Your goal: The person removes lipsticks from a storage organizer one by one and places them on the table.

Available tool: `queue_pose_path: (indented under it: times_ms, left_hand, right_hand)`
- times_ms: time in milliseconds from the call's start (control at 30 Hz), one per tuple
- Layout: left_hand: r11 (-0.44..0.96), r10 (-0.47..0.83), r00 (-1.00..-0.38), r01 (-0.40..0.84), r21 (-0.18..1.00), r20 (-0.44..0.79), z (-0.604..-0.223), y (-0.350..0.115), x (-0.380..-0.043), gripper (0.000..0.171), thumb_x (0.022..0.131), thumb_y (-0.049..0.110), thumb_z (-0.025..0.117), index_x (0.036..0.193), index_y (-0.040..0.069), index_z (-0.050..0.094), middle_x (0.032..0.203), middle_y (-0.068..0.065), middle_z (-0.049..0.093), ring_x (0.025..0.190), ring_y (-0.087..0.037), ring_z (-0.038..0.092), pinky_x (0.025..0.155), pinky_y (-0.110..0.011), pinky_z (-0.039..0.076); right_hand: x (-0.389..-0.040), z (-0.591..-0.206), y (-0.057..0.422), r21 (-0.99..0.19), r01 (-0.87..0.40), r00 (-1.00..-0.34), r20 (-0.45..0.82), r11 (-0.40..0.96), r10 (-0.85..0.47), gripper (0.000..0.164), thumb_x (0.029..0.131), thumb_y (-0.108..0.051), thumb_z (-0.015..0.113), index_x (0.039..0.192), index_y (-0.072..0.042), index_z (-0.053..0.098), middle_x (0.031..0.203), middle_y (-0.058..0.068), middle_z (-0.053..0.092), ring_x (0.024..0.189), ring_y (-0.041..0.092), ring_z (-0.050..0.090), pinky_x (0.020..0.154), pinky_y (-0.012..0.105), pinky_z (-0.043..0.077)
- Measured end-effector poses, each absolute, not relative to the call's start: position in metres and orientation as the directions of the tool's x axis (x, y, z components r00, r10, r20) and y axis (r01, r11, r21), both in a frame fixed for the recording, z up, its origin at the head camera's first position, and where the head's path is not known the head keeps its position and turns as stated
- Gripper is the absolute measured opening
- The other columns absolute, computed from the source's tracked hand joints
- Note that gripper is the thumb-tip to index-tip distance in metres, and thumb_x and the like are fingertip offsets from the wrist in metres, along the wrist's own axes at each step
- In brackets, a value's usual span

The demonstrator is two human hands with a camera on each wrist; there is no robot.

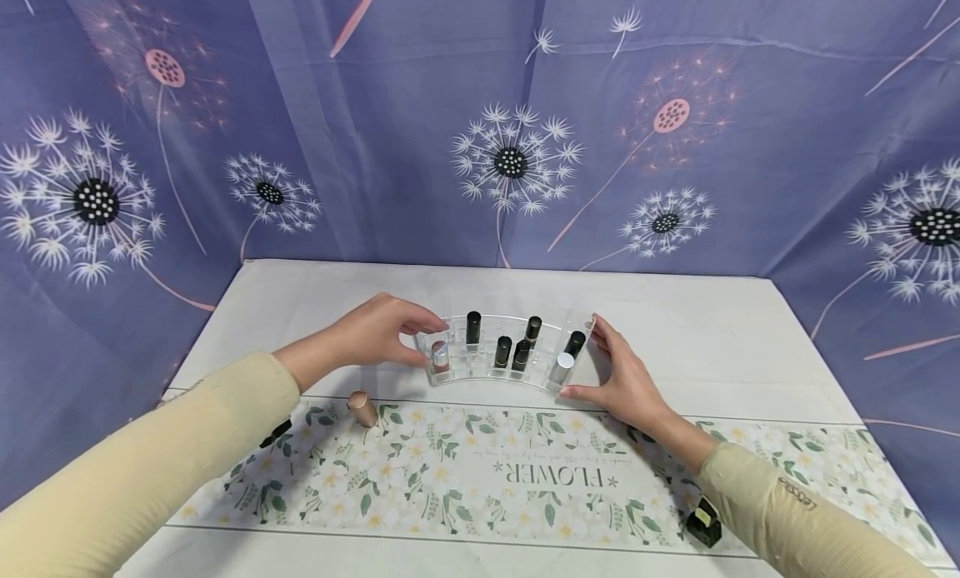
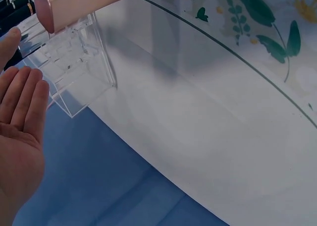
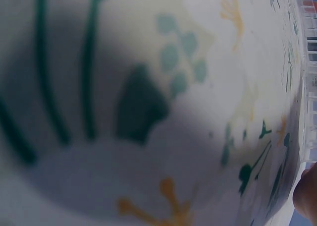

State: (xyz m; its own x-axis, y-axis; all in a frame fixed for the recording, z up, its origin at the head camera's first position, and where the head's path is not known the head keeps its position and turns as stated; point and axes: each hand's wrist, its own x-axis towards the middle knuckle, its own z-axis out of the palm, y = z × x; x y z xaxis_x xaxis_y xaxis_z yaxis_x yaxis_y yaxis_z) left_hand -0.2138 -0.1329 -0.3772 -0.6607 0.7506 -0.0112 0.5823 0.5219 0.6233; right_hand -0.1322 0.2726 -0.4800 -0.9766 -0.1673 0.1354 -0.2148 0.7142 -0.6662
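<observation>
A clear acrylic lipstick holder (image 1: 472, 378), curved and tiered, stands on the white tabletop. Several black lipstick tubes (image 1: 503, 352) are upright or slightly tilted in its slots. A silver-capped tube (image 1: 562, 368) is at its front right, and a clear-capped pinkish tube (image 1: 440, 356) at its front left. My left hand (image 1: 375, 332) holds the left end, thumb in front and fingers behind. At the right end, my right hand (image 1: 626, 378) grips with its thumb at the front corner and fingers at the back. Only a sliver of it shows in the right wrist view.
A rose-gold tube (image 1: 363, 409) stands near my left forearm, large in the left wrist view. A black object (image 1: 277, 433) is partly hidden by the left sleeve. Beside the right sleeve is a small black bottle (image 1: 703, 524). A floral runner (image 1: 420, 470) crosses the table; a purple curtain (image 1: 390, 186) hangs behind.
</observation>
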Motion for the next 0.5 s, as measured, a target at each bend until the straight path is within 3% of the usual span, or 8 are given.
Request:
queue_pose_path:
  times_ms: [500]
  left_hand:
    - [0.515,0.775,-0.633,0.626,0.585,-0.005,-0.3817,-0.1245,-0.2157,0.042,0.088,0.01,0.089,0.127,0.005,0.077,0.124,-0.006,0.078,0.111,-0.029,0.076,0.098,-0.038,0.062]
  right_hand:
    - [-0.1323,-0.4805,0.2728,-0.662,-0.207,-0.978,0.127,0.72,-0.164,0.132,0.077,-0.034,0.1,0.171,-0.003,0.013,0.168,0.027,0.035,0.151,0.045,0.042,0.125,0.061,0.034]
